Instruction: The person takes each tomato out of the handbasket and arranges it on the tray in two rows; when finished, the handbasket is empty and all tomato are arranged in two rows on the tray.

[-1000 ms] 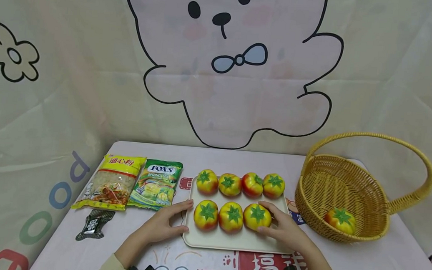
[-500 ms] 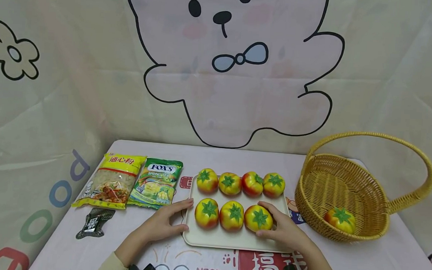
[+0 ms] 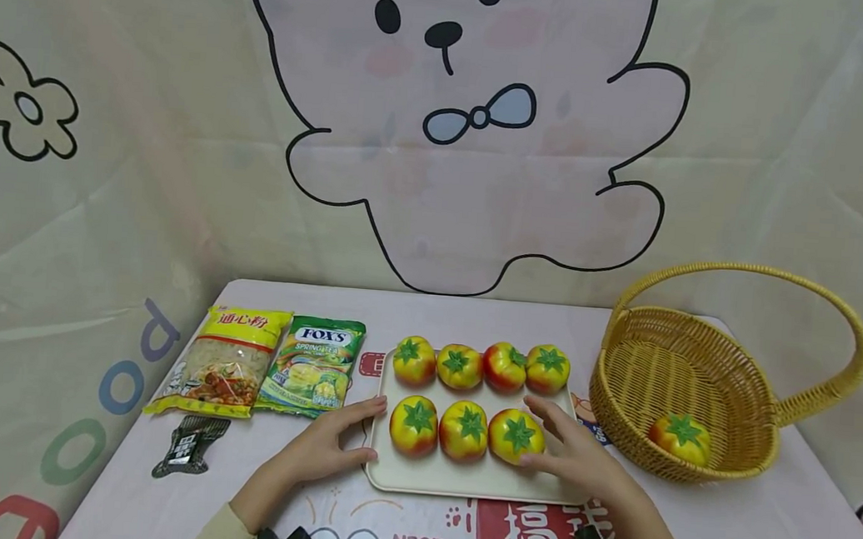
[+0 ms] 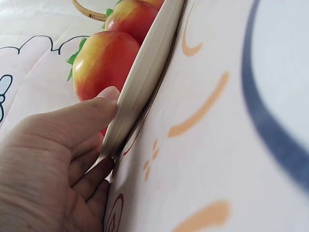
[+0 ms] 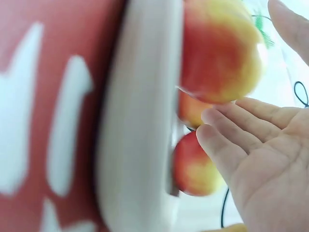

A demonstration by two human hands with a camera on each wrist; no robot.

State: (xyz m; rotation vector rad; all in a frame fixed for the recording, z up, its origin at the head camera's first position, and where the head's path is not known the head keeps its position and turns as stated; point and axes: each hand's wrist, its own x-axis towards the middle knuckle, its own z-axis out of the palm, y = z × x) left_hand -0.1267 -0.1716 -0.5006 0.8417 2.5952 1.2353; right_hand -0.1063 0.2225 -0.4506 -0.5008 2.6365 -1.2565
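Observation:
A cream rectangular tray (image 3: pixel 454 478) bears two rows of red-and-yellow fruits with green star-shaped tops, like persimmons or tomatoes. Three make up the near row: a left fruit (image 3: pixel 414 426), a middle fruit (image 3: pixel 463 431) and a right fruit (image 3: pixel 516 436). My left hand (image 3: pixel 317 445) rests at the tray's left edge, its thumb and fingers touching the rim; the left wrist view has the thumb (image 4: pixel 110 93) on that rim. Beside the right fruit my right hand (image 3: pixel 580 455) has its fingers spread. The right wrist view shows those fingers (image 5: pixel 227 145) extended, with nothing gripped.
At the right stands a wicker basket (image 3: pixel 666 353) with a tall handle and one similar fruit (image 3: pixel 680 440) inside. A yellow pasta bag (image 3: pixel 222 363), a green candy bag (image 3: pixel 312 367) and a small black packet (image 3: pixel 189 448) lie at the left. A printed backdrop rises behind.
The near-row fruits have shifted very slightly right on the tray. My right hand has loosened from the right fruit and drawn a little to the right; my left hand stays at the rim.

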